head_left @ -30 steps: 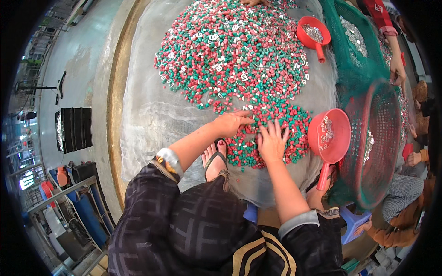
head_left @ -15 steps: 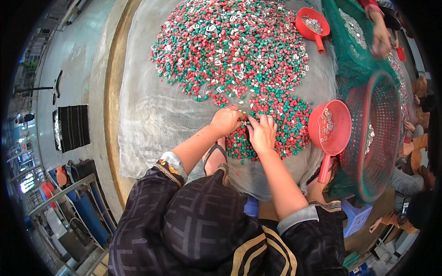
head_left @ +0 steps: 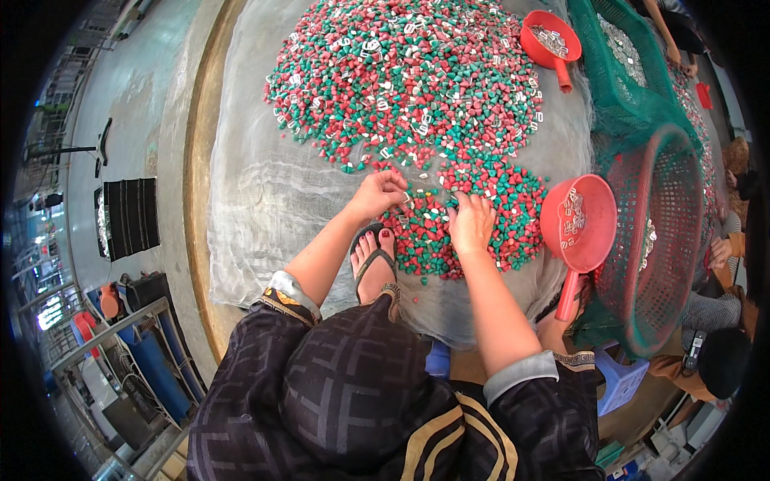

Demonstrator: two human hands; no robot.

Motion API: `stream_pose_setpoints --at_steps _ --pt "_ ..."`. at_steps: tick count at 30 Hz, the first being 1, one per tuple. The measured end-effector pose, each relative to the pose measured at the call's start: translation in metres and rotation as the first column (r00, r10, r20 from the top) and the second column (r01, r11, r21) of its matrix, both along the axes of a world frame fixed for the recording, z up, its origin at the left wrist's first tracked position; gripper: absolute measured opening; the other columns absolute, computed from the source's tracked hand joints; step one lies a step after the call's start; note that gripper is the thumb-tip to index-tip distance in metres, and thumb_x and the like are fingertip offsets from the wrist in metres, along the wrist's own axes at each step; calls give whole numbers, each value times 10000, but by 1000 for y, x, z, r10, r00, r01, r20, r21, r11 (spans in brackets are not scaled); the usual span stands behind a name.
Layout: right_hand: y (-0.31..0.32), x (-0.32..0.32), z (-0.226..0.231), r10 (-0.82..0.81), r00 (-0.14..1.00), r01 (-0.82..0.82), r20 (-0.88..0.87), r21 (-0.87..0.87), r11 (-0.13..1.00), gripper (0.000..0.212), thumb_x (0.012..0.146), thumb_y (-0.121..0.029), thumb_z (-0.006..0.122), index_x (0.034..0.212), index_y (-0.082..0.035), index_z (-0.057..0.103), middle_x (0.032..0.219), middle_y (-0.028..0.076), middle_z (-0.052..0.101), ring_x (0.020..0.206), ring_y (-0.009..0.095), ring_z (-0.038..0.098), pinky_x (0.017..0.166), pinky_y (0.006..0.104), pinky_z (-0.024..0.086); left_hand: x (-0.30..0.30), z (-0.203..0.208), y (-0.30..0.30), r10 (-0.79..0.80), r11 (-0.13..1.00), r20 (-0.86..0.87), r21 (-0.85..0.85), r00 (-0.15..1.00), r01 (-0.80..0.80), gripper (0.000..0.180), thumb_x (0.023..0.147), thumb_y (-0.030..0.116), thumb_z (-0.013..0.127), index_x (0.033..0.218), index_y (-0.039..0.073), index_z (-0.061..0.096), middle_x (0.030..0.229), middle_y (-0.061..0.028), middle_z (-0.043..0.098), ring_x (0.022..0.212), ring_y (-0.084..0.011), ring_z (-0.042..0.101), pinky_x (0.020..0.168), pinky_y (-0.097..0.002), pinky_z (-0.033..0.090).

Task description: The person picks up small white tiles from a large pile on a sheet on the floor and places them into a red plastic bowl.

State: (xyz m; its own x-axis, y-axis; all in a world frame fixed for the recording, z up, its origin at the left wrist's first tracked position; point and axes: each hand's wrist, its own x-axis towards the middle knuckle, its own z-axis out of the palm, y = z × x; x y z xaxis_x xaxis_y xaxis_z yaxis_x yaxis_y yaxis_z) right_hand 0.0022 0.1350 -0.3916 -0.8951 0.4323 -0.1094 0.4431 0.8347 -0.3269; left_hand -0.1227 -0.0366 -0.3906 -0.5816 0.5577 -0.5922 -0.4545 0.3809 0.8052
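Note:
A small heap of red, green and white cone-shaped pieces (head_left: 499, 239) lies on a sheer whitish cloth (head_left: 269, 232), below a much larger pile (head_left: 401, 80) of the same pieces. Pale looped buckles (head_left: 370, 48) are scattered through the large pile. My left hand (head_left: 377, 195) is at the small heap's left edge, fingertips drawn together in a pinch; whatever lies between them is too small to name. Over the heap's middle, my right hand (head_left: 473, 223) has its fingers bent down with thumb and fingertips close together. What they hold, if anything, I cannot make out.
A red scoop (head_left: 579, 223) holding buckles is right of the heap; another red scoop (head_left: 550, 40) lies farther off. Beside them stand a red-rimmed mesh basket (head_left: 654, 232) and a green crate (head_left: 622, 88). My sandalled foot (head_left: 374, 268) is near my left wrist. Other people work at right.
My hands have moved apart, the left one to the left and the right one slightly to the right, baring pieces between them. At upper right, another person's hand has moved away from the green crate.

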Motion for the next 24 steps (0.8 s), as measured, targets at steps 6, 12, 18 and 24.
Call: stream_pose_setpoints --at_steps 6,12,18,24 --pt "12 -2 -5 -75 997 74 -28 -43 996 152 720 -198 677 821 -91 642 849 50 585 902 233 532 802 379 403 -2 13 -4 1 993 225 112 974 -27 218 808 28 558 1021 -11 533 826 -71 617 753 -162 644 594 -222 499" --pt "10 -7 0 -323 921 210 -219 -421 883 80 766 -134 638 755 -56 620 785 74 584 736 219 583 661 369 457 0 17 -2 62 974 348 182 935 -132 190 819 -7 526 1008 -24 547 893 -114 632 740 -202 653 643 -264 538" --pt "-3 -8 6 -379 825 229 418 -862 -451 104 814 -99 498 855 -9 529 818 128 613 721 246 628 631 349 537 6 34 16 -106 984 -39 139 994 111 211 740 15 639 937 -16 570 786 -69 618 752 -165 634 637 -266 521" --pt "6 -10 9 -408 776 334 481 -862 -381 176 808 -224 555 744 -60 552 643 61 563 511 137 528 453 265 434 6 43 28 -424 906 -603 -292 675 307 245 639 127 738 846 65 623 780 -77 626 706 -185 621 624 -306 492"
